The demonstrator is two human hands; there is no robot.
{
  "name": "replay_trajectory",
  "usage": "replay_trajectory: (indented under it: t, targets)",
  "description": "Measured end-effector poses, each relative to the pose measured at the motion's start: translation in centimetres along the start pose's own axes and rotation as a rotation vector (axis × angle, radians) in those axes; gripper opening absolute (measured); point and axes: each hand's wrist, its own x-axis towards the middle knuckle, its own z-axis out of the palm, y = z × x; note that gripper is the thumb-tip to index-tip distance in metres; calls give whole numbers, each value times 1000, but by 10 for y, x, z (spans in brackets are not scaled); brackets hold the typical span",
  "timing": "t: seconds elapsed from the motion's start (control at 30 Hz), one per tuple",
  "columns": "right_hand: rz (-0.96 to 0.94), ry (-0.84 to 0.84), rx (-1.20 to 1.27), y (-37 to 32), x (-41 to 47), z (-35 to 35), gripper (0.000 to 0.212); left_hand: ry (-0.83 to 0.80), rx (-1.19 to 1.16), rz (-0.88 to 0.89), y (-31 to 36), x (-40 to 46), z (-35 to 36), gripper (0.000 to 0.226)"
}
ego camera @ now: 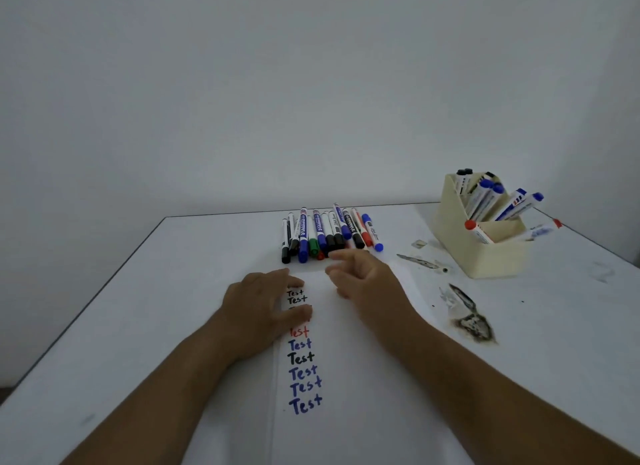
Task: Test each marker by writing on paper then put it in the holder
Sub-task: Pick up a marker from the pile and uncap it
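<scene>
A white sheet of paper [349, 388] lies in front of me with a column of the word "Test" in black, red and blue. My left hand [265, 307] rests flat on the paper's left edge, over part of the column. My right hand [360, 277] hovers over the top of the paper with fingers loosely spread, holding nothing; its fingertips point at a row of several capped markers [325, 234] lying side by side just beyond. A beige holder [485, 253] at the right back holds several blue, black and red markers.
The white table [156, 291] carries dark burn-like stains [471, 320] right of the paper, between it and the holder. Its far edge meets a plain wall. The left edge runs diagonally toward me.
</scene>
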Motion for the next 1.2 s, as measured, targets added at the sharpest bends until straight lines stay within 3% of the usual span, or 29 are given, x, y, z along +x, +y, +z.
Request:
replay_trajectory:
  t: [0.2, 0.4, 0.6, 0.77, 1.03, 1.2]
  targets:
    - [86, 8, 150, 13, 7, -3, 14, 23, -70, -79, 5, 0, -4, 61]
    - [91, -24, 139, 16, 11, -2, 13, 164, -308, -256, -1, 22, -10, 55]
    - [74, -49, 124, 14, 9, -3, 16, 145, -19, -262, -15, 59, -23, 62]
    - [78, -20, 158, 17, 13, -2, 12, 75, 76, -227, -20, 76, -28, 59]
    - [84, -4, 189, 21, 16, -1, 12, 255, 134, -291, -24, 73, -20, 43]
    - [89, -7, 202, 21, 17, -1, 13, 284, 143, -277, -24, 71, -19, 37]
